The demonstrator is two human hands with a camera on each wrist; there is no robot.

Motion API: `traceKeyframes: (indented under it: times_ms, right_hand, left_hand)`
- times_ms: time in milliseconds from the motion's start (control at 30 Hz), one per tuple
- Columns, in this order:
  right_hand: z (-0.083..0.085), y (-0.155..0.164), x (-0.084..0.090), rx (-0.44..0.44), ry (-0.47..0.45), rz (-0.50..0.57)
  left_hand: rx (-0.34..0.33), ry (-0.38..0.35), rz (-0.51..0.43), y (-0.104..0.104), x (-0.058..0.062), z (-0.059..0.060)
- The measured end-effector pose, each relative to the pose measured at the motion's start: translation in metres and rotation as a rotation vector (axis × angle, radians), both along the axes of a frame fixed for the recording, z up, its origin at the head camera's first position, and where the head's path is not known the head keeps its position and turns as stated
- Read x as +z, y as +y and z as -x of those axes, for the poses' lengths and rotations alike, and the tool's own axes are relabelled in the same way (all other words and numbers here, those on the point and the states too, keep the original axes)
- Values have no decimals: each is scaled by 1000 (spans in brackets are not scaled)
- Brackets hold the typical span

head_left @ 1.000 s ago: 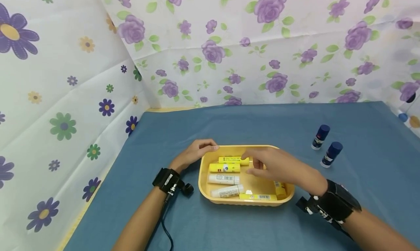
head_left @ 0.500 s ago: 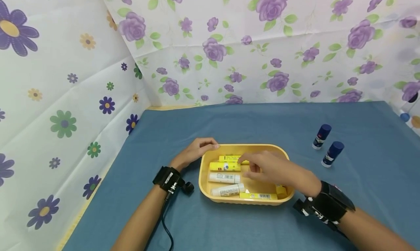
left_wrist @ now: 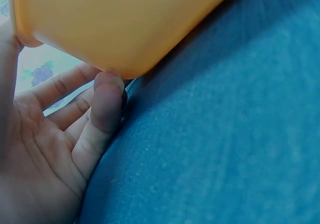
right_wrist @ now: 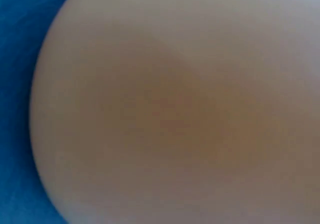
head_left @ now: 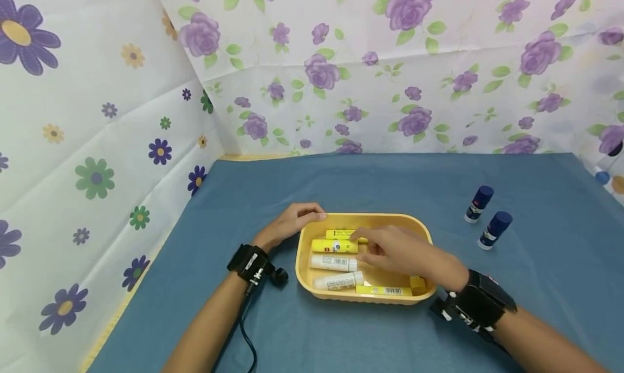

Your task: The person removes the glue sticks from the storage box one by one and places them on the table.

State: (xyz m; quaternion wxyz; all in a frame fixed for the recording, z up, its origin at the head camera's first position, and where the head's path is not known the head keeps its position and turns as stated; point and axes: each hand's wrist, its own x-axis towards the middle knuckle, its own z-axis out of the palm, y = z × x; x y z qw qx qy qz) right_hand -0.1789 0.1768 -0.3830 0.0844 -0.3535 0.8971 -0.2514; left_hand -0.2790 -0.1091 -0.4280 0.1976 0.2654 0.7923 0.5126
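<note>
A yellow plastic basket (head_left: pixel 390 279) rests on the blue cloth. My left hand (head_left: pixel 291 222) holds its far left corner, thumb at the rim; the left wrist view shows the fingers (left_wrist: pixel 107 101) bent against the outer wall. Inside lie yellow glue sticks (head_left: pixel 333 246) and white glue sticks (head_left: pixel 333 263) on the left side. Another yellow stick (head_left: pixel 383 290) lies along the near wall, beside one at the right end (head_left: pixel 417 285). Over the basket hovers my right hand (head_left: pixel 397 254), index finger and thumb apart near the yellow sticks' right ends. Its other fingers are partly hidden.
Two glue sticks with dark blue caps, one farther back (head_left: pixel 479 204) and one nearer (head_left: pixel 494 230), stand on the blue cloth (head_left: pixel 273 186) right of the basket. Flowered sheets (head_left: pixel 370 91) hang behind and at the left. Skin fills most of the right wrist view.
My right hand has moved left over the basket, bringing index finger and thumb closer to the yellow sticks' ends. My left hand stays at the corner.
</note>
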Motion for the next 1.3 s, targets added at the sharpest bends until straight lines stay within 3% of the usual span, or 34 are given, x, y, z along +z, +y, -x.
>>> traceKeyframes:
  times_ms: [367, 700, 1300]
  right_hand:
    - [7, -6, -3, -26, -20, -22]
    - [6, -10, -10, -55, 49, -32]
    - [4, -3, -3, -64, 4, 27]
  left_hand:
    - [7, -7, 9, 1, 0, 1]
    - [21, -8, -6, 1, 2, 0]
    - [23, -9, 12, 3, 3, -1]
